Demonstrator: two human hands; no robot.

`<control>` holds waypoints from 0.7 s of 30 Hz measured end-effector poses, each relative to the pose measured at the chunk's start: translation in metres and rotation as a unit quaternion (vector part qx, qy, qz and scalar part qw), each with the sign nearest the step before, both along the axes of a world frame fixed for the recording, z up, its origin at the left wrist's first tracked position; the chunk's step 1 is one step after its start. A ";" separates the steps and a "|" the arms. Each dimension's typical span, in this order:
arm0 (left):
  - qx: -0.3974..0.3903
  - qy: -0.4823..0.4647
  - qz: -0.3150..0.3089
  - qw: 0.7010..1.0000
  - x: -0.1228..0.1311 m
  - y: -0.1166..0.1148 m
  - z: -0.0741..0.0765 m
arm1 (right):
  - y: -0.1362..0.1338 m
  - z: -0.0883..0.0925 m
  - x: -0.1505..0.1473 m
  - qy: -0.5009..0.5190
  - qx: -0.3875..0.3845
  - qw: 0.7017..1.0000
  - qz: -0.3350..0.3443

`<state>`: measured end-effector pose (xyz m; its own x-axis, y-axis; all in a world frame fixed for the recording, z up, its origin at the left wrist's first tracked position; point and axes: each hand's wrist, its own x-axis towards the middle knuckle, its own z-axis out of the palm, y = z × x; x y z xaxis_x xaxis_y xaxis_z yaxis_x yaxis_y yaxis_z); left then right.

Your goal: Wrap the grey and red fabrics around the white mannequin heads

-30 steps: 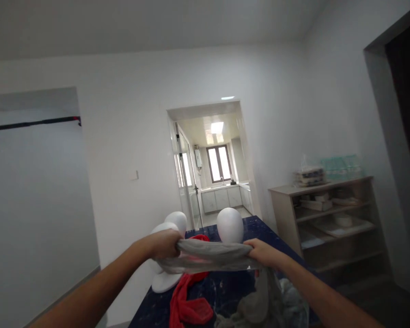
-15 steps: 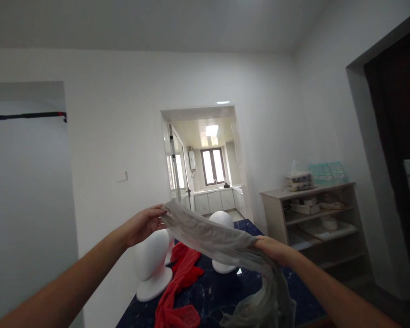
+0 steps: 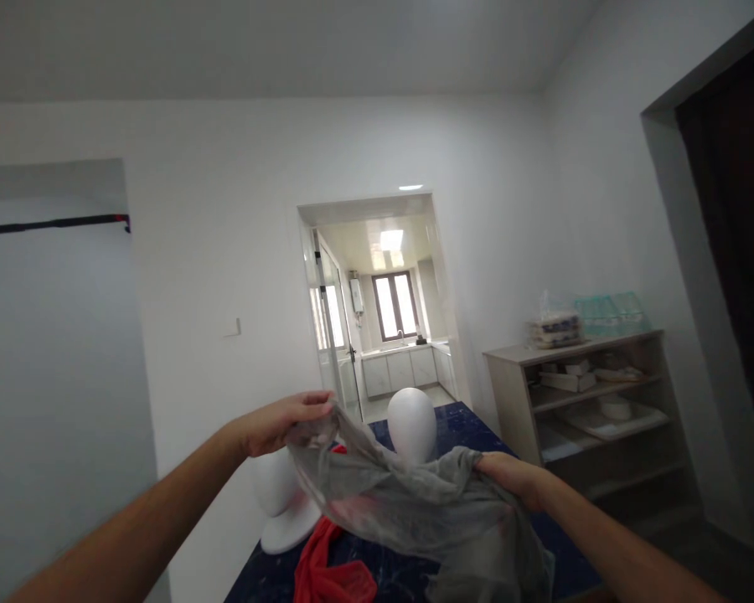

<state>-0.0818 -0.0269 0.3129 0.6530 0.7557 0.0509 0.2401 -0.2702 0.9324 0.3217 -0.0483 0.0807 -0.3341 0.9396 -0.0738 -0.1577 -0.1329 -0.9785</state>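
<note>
The thin grey cloth [image 3: 408,502] was see-through and crumpled, and it hung above the dark blue table [image 3: 462,419]. The left hand [image 3: 276,423] pinched its edge at 10 o'clock. The right hand [image 3: 515,477] was closed tight on its edge at 3 o'clock. A white foam head [image 3: 413,423] stood behind it at 12 o'clock. A red cloth [image 3: 327,574] lay on the table at 7 o'clock. A shelf [image 3: 521,402] stood well apart at 2 o'clock.

Buried in the folds of the grey scarf [image 3: 415,511], the fingertips of the right hand [image 3: 508,475]; masked by the left hand [image 3: 282,421] and the same cloth, the top of the near foam head [image 3: 270,490]. Cut off at the bottom edge: grey scarf, red cloth [image 3: 330,574], table [image 3: 462,417]. Too small to tell, the items on the shelf [image 3: 578,374].
</note>
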 end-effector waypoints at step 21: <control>-0.174 -0.242 0.148 0.943 -0.014 0.008 -0.095 | -0.001 -0.045 0.052 -0.174 0.056 0.980 -0.078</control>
<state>-0.0959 -0.0187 0.2176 0.3748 0.9271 0.0034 -0.2195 0.0851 0.9719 0.3741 -0.0497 0.0359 -0.1582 0.9861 -0.0512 0.1787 -0.0224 -0.9836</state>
